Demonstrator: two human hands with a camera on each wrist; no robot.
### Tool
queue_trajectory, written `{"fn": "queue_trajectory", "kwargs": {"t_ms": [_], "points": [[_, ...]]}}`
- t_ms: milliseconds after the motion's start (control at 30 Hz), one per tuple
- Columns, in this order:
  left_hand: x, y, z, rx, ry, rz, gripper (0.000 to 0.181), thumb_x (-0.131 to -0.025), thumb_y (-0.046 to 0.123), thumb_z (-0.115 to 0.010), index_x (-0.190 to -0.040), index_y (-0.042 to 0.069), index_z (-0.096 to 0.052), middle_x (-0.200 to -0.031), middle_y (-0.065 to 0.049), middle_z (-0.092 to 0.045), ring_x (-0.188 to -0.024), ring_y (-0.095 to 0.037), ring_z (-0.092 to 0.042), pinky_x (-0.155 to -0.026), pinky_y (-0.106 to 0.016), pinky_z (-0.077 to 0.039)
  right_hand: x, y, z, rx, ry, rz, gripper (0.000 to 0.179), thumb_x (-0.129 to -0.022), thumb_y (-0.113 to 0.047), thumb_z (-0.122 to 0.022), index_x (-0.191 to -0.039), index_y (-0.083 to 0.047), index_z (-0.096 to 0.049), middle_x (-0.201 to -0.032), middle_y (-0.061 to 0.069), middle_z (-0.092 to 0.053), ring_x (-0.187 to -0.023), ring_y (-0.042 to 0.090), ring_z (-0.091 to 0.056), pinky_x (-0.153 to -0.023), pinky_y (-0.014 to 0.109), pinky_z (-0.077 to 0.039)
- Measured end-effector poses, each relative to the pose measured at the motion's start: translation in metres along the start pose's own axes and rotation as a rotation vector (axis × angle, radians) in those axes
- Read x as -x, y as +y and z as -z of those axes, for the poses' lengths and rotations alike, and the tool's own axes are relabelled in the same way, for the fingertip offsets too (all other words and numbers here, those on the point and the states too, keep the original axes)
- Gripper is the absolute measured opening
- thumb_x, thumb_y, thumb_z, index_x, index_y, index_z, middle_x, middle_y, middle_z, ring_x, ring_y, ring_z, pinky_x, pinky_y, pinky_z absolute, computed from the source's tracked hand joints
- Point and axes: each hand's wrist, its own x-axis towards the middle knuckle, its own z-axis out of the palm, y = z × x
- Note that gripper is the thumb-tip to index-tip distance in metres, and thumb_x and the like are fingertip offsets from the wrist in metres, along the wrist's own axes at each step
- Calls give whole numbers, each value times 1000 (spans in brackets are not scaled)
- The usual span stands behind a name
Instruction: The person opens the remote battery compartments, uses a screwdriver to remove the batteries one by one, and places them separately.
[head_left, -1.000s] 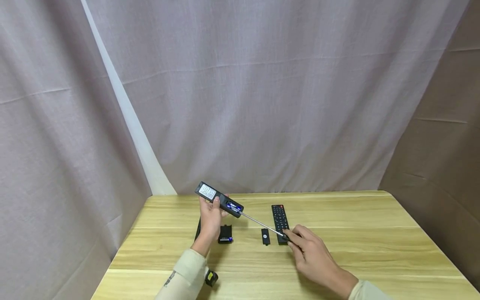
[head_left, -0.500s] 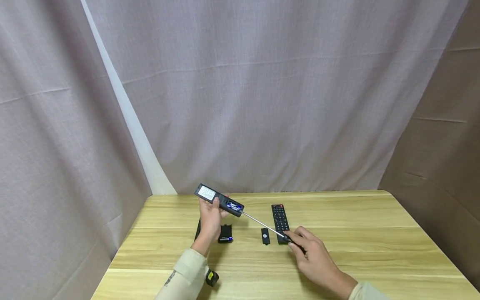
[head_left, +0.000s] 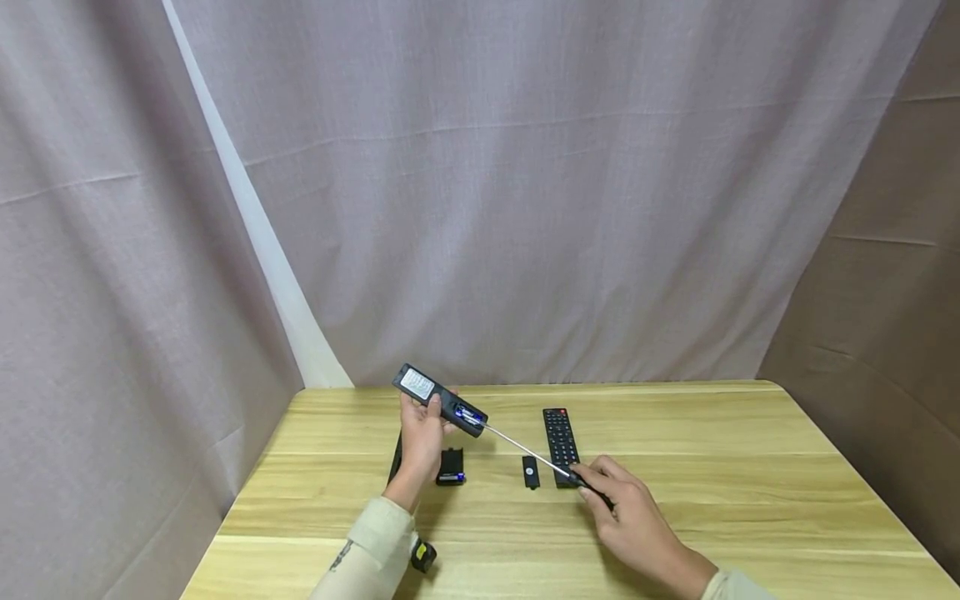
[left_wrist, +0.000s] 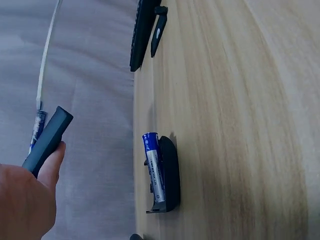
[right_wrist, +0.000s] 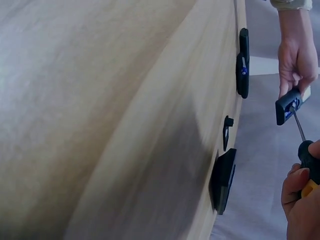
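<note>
Over the table my left hand [head_left: 422, 433] grips a black remote control [head_left: 447, 405], back side up, thumb across it. Its battery compartment lies uncovered, with blue-and-silver batteries [head_left: 468, 415] inside. My right hand [head_left: 628, 517] holds a screwdriver [head_left: 525, 448] by its black-and-yellow handle [right_wrist: 309, 162], which is partly hidden by the fingers. The long metal shaft reaches left into the compartment. In the left wrist view its tip meets the end of a battery [left_wrist: 37, 129] that shows past the remote's edge.
On the wooden table [head_left: 712, 483] lie a second remote [head_left: 561, 437], buttons up, and a small black cover [head_left: 531, 472]. A black battery holder [left_wrist: 171, 172] carries one blue battery. Another dark object [head_left: 395, 458] is partly behind the left wrist. Grey curtains [head_left: 525, 208] hang behind.
The remote in my left hand has tilted and shifted very slightly. More of the screwdriver's handle shows below my right fingers than one second ago; its tip stays at the battery compartment.
</note>
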Motion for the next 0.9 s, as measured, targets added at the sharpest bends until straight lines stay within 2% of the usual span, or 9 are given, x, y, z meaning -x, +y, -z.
{"fn": "queue_trajectory", "kwargs": {"t_ms": [167,300,400,500,733,900], "points": [[1,-1,1,-75,-37,-13,37,-114,6,-41,-150,9,-33,-137,-35,-66,-116,-37,-76,-88,-44,-69,2,1,-1,-2,-9,-10,37,-92,6,-75,-129,1,-75,-97,-9,-65,-77,-8,-47,-63,16,-47],[0,0,1,-173,-51,-17,35,-115,10,-43,-149,12,-37,-136,-28,-70,-115,-36,-76,-82,-38,-67,4,3,-1,-8,-12,-17,37,-92,6,-75,-129,0,-75,-96,-9,-65,-76,-8,-47,-63,17,-47],[0,0,0,-228,-73,-17,34,-115,12,-45,-148,13,-40,-137,-25,-72,-120,-34,-74,-86,-32,-64,5,5,-1,-7,-16,-24,36,-93,4,-75,-129,0,-75,-96,-8,-65,-76,-8,-47,-63,17,-47],[0,-1,0,-271,-107,-30,36,-115,11,-45,-151,13,-40,-137,-26,-71,-124,-36,-72,-85,-32,-62,7,8,1,0,-18,-30,35,-93,4,-75,-127,-1,-76,-95,-8,-66,-76,-8,-47,-63,17,-46],[-1,-3,0,-271,-163,-29,45,-115,12,-44,-158,17,-35,-141,-25,-68,-136,-40,-65,-100,-33,-62,11,13,6,20,-32,-72,35,-93,3,-75,-128,-1,-76,-97,-10,-67,-76,-7,-47,-62,17,-45],[0,-4,-1,-288,-155,-25,44,-115,14,-45,-158,19,-36,-141,-23,-69,-135,-38,-67,-98,-35,-63,12,14,7,21,-36,-92,35,-94,3,-74,-128,-2,-76,-96,-9,-66,-75,-7,-47,-62,17,-45]]}}
